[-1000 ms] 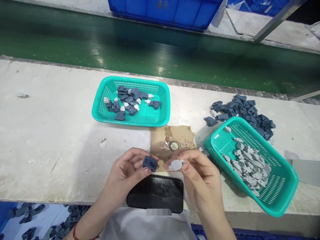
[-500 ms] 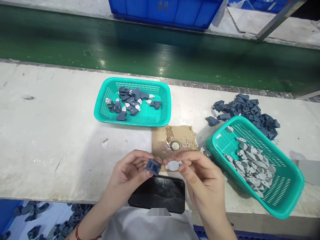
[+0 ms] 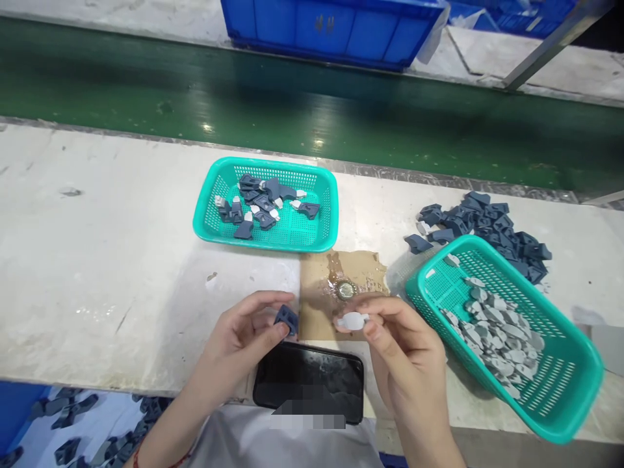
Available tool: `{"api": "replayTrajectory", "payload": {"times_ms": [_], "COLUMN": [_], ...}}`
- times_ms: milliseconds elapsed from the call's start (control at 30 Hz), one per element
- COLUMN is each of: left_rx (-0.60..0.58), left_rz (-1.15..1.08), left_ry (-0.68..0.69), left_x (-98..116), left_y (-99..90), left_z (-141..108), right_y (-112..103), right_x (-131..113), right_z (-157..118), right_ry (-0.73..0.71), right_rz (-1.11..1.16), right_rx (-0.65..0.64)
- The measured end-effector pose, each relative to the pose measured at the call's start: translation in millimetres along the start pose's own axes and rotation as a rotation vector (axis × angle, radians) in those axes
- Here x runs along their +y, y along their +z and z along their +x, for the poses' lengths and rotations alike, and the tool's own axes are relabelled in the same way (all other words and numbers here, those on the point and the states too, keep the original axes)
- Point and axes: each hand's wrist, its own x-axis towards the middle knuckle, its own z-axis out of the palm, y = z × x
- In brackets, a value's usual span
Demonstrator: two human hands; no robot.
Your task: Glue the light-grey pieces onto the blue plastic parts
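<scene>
My left hand grips a dark blue-grey plastic part between thumb and fingers, its hollow side showing. Pinched in my right hand is a light grey oval piece with small tabs at its ends. The two pieces are apart. Both hands are over the front of the table, around a brown cardboard sheet that bears a small round metal-rimmed item. A black phone lies just below the hands.
A green basket holds dark parts with light tips. Another green basket at right holds light grey pieces, beside a heap of dark parts. Behind are a green belt and a blue crate. More dark parts lie lower left.
My hands have drawn apart, widening the gap between the dark part and the light piece. The dark part is turned differently in my left hand. The whole view has shifted slightly.
</scene>
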Motion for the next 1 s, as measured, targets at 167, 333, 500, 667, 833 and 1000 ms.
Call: {"api": "replayTrajectory", "payload": {"times_ms": [167, 333, 500, 667, 833, 1000], "left_rx": [0.277, 0.947, 1.055, 0.936, 0.73, 0.323], "left_rz": [0.373, 0.386, 0.344, 0.324, 0.412, 0.658], "left_ry": [-0.004, 0.291, 0.375, 0.392, 0.577, 0.654], "left_x": [23, 45, 54, 52, 72, 84], "left_y": [-79.9, -181.9, -221.2, -198.0, -139.7, -77.2], "left_z": [-10, -17, -22, -33, -5, 61], "right_y": [-7, -11, -12, -17, -29, -40], "right_x": [4, 7, 10, 11, 19, 24], "right_z": [3, 4, 2, 0, 1, -6], "right_ry": [0.054, 0.109, 0.147, 0.142, 0.166, 0.132], "right_rz": [0.049, 0.071, 0.085, 0.082, 0.106, 0.147], "right_rx": [0.062, 0.139, 0.192, 0.203, 0.178, 0.162]}}
